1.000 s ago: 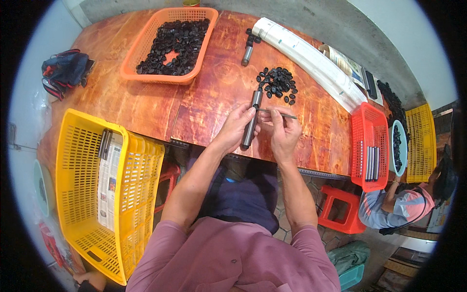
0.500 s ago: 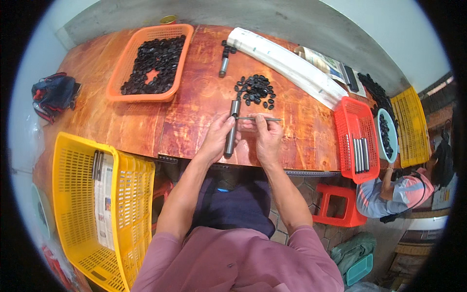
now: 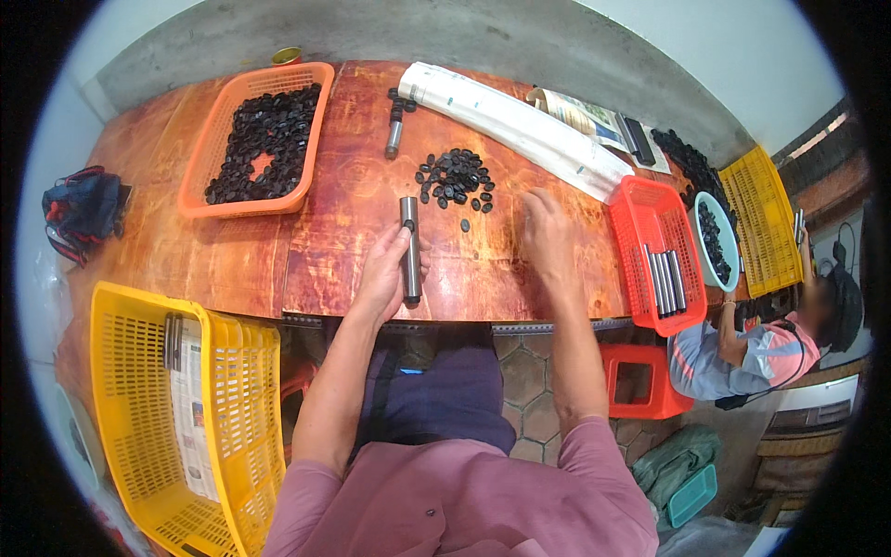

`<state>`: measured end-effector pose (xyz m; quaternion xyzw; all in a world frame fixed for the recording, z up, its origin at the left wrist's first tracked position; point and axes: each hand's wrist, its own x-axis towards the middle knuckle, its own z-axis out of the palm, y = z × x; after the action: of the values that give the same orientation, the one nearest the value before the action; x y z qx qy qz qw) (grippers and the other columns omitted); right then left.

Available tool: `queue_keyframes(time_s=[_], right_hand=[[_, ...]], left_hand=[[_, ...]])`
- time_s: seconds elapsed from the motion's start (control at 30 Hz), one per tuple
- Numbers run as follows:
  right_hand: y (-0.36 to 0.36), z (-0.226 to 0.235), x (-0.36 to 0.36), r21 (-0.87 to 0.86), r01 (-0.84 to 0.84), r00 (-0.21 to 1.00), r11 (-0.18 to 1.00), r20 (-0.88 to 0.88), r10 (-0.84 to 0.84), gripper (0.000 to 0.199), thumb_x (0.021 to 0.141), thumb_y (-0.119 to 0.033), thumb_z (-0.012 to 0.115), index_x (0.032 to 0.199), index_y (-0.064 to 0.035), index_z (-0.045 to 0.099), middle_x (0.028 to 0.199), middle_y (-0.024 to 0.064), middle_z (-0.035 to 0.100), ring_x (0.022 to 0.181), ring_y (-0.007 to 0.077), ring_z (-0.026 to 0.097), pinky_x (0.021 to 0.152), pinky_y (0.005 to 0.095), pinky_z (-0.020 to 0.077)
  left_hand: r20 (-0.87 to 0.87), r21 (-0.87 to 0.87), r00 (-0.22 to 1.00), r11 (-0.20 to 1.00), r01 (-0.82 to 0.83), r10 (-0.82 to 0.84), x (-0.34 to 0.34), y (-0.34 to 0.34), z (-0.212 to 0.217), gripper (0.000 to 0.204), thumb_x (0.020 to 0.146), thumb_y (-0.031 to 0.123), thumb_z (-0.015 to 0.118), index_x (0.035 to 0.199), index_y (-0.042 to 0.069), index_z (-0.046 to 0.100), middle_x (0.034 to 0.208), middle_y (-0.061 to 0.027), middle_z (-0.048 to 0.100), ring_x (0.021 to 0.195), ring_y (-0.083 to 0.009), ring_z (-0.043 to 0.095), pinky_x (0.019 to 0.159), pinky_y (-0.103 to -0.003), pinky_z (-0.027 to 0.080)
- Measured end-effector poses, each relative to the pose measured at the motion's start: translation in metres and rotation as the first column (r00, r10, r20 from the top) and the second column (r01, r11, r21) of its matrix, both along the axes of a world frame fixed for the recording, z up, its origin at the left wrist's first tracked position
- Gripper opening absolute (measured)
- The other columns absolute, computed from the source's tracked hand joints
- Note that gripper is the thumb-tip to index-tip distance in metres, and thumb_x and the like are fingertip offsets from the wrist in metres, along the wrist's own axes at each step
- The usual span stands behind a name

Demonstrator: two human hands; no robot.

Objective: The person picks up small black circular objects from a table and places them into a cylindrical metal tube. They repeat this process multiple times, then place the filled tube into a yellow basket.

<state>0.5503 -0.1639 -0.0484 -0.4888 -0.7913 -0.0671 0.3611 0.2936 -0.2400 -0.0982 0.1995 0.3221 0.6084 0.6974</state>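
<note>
My left hand (image 3: 382, 265) is closed around a grey metal tube (image 3: 412, 265), which has a dark opening in its side near the upper end. Over the table to the right is my right hand (image 3: 549, 239), blurred, its fingers too smeared to show whether they grip anything. A loose pile of small black oval pieces (image 3: 453, 176) lies between and beyond the hands, with one piece (image 3: 466, 225) apart from it toward me. Farther back lies a shorter metal tube (image 3: 393, 139) beside a few black pieces.
An orange basket (image 3: 190, 190) of black pieces stands back left. A red basket (image 3: 631, 232) holding metal tubes is at right, beside a pale blue bowl (image 3: 699, 232). A white roll (image 3: 510, 121) crosses the back. Yellow crates (image 3: 251, 408) stand left; another person (image 3: 733, 353) sits at far right.
My right hand has moved away from the tube toward the right, and the thin rod it held is no longer visible. One black piece now lies nearer me. The view has shifted slightly.
</note>
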Motion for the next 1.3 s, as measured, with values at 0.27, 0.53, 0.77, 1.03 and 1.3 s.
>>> queue_keyframes(time_s=[0.27, 0.53, 0.77, 1.03, 1.3], right_hand=[[0.043, -0.044, 0.12, -0.136, 0.468, 0.829, 0.873, 0.409, -0.381, 0.015, 0.087, 0.002, 0.057, 0.099, 0.0037, 0.066, 0.104, 0.0258, 0.066, 0.098, 0.0432, 0.066, 0.085, 0.0516, 0.0542], [-0.003, -0.008, 0.002, -0.425, -0.171, 0.977, 0.889, -0.193, 0.095, 0.025, 0.09, -0.006, 0.071, 0.114, -0.0017, 0.073, 0.102, 0.0173, 0.071, 0.092, 0.0288, 0.071, 0.081, 0.0364, 0.055], [0.001, -0.026, -0.04, -0.518, -0.174, 0.98, 0.838, -0.175, 0.096, 0.023, 0.087, -0.011, 0.072, 0.107, -0.0014, 0.072, 0.095, 0.0203, 0.069, 0.091, 0.0363, 0.068, 0.081, 0.0458, 0.0534], [-0.022, -0.01, -0.053, -0.412, -0.229, 0.959, 0.882, -0.25, 0.132, 0.023, 0.087, -0.012, 0.074, 0.107, -0.0017, 0.072, 0.086, 0.011, 0.064, 0.07, 0.0215, 0.063, 0.065, 0.0352, 0.0514], [-0.04, -0.005, -0.093, -0.197, -0.38, 0.907, 0.904, -0.272, 0.322, 0.023, 0.084, -0.009, 0.073, 0.107, -0.0037, 0.071, 0.089, 0.0136, 0.066, 0.077, 0.0319, 0.068, 0.068, 0.041, 0.0545]], left_hand=[[0.009, 0.029, 1.0, 0.999, 0.02, -0.02, 0.004, 0.003, -0.003, 0.033, 0.108, 0.017, 0.051, 0.138, 0.003, 0.049, 0.101, -0.0106, 0.066, 0.08, -0.016, 0.066, 0.071, -0.031, 0.058], [-0.014, 0.04, 0.997, 0.996, 0.074, -0.074, 0.0, 0.002, -0.002, 0.03, 0.105, 0.01, 0.049, 0.133, -0.002, 0.051, 0.109, -0.0122, 0.064, 0.089, -0.018, 0.064, 0.078, -0.033, 0.056], [0.033, 0.071, 0.993, 0.992, 0.109, -0.112, -0.001, 0.0, 0.003, 0.031, 0.104, 0.01, 0.053, 0.132, -0.004, 0.051, 0.11, -0.0145, 0.064, 0.089, -0.0203, 0.066, 0.079, -0.035, 0.058], [0.012, 0.087, 0.99, 0.987, 0.136, -0.138, -0.001, 0.0, 0.003, 0.035, 0.105, 0.012, 0.055, 0.136, -0.004, 0.05, 0.114, -0.0157, 0.066, 0.091, -0.0198, 0.068, 0.08, -0.034, 0.059], [-0.004, 0.144, 0.988, 0.978, 0.151, -0.152, 0.0, -0.001, 0.001, 0.042, 0.105, 0.012, 0.056, 0.144, -0.001, 0.047, 0.122, -0.0119, 0.066, 0.098, -0.0185, 0.067, 0.083, -0.032, 0.059]])
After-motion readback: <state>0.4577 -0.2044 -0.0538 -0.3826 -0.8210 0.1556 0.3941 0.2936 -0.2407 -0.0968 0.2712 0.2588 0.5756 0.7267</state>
